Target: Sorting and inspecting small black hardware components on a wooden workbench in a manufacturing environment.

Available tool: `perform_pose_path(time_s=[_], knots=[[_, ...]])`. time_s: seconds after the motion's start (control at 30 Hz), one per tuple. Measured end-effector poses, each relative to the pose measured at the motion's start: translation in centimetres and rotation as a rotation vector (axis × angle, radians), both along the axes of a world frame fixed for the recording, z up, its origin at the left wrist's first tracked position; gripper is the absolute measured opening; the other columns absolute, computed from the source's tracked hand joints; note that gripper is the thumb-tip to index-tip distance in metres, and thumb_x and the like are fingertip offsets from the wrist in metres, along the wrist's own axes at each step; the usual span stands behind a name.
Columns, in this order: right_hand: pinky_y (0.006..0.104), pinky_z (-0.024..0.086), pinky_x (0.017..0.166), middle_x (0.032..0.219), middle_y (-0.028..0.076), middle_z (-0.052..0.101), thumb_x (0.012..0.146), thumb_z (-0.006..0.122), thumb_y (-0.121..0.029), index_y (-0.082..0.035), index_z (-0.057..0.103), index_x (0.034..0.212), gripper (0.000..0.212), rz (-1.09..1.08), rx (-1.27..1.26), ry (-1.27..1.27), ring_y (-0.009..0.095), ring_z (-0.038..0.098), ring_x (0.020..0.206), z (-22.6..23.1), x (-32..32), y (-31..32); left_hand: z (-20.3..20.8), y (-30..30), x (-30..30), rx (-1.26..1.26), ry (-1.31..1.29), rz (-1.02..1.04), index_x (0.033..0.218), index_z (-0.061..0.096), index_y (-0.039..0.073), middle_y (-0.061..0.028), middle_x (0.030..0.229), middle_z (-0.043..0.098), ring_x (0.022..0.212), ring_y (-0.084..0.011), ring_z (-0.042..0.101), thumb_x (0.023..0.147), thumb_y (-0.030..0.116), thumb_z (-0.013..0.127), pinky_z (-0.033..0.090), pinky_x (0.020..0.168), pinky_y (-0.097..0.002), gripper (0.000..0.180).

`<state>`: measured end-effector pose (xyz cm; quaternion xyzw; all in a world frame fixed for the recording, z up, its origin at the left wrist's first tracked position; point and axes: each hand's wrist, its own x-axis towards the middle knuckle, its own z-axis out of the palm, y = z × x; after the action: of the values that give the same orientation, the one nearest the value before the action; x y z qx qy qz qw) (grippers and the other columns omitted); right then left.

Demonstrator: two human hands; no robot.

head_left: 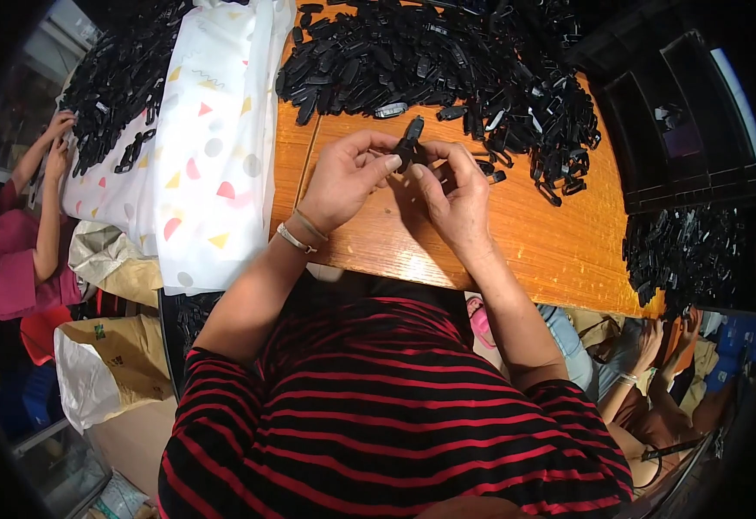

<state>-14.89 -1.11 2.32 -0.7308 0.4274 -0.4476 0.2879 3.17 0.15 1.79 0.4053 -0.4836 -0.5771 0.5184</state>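
Over the near part of the wooden table (378, 229), my two hands meet at a small black plastic piece (413, 131) that stands tilted up between them. My left hand (343, 177) is closed, with thumb and forefinger pinching the piece's lower part. From the other side, the bent fingers and thumb of my right hand (458, 189) close on the same piece. Fingertips cover its lower end, so its exact kind cannot be made out. Just beyond my hands lies a large heap of similar black plastic pieces (369, 65), with a few loose ones near my right fingers.
A white patterned cloth (214, 173) lies to the left, with another black heap (127, 78) beyond it. Co-workers' hands (60, 138) reach in at far left, others (655, 346) at lower right. A black crate (689, 121) stands at right. An open paper sack (118, 363) sits lower left.
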Motion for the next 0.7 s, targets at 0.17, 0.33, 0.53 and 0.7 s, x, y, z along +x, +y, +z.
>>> perform_pose_path(time_s=[0.17, 0.33, 0.53, 0.7], knots=[[0.0219, 0.048, 0.060, 0.092, 0.005, 0.060, 0.085, 0.069, 0.000, -0.001, 0.063, 0.106, 0.023, 0.007, -0.018, 0.002, 0.009, 0.059, 0.071, 0.3, 0.0, 0.5, -0.1, 0.5, -0.3, -0.013, 0.053, 0.016, 0.118, 0.060, 0.000, 0.0016, 0.089, 0.063, 0.069, -0.0021, 0.053, 0.095, 0.008, 0.062, 0.046, 0.063, -0.0174, 0.025], [0.0241, 0.049, 0.059, 0.089, 0.007, 0.059, 0.083, 0.072, -0.001, -0.001, 0.063, 0.104, 0.023, 0.014, -0.041, 0.064, 0.013, 0.060, 0.068, 0.4, -0.1, 0.8, -0.5, 1.3, -0.5, -0.015, 0.056, 0.027, 0.119, 0.060, -0.002, -0.0024, 0.101, 0.065, 0.081, -0.0037, 0.060, 0.094, 0.006, 0.062, 0.048, 0.067, -0.0184, 0.026], [0.0283, 0.049, 0.059, 0.087, 0.010, 0.058, 0.076, 0.077, -0.003, -0.001, 0.063, 0.103, 0.030, 0.008, -0.091, 0.053, 0.020, 0.062, 0.070, -0.4, 1.2, 2.5, -1.4, 3.2, -1.8, -0.023, 0.037, 0.106, 0.116, 0.061, -0.003, -0.0014, 0.095, 0.064, 0.080, -0.0030, 0.059, 0.096, 0.009, 0.059, 0.048, 0.067, -0.0185, 0.023], [0.0344, 0.051, 0.068, 0.095, 0.014, 0.062, 0.079, 0.077, -0.009, -0.002, 0.052, 0.119, 0.048, 0.060, 0.121, 0.063, 0.026, 0.064, 0.077, -1.1, 1.1, 3.4, -0.1, 3.7, -2.9, -0.065, 0.010, 0.136, 0.102, 0.060, -0.003, -0.0033, 0.086, 0.062, 0.073, -0.0073, 0.059, 0.101, 0.013, 0.051, 0.048, 0.064, -0.0214, 0.018]])
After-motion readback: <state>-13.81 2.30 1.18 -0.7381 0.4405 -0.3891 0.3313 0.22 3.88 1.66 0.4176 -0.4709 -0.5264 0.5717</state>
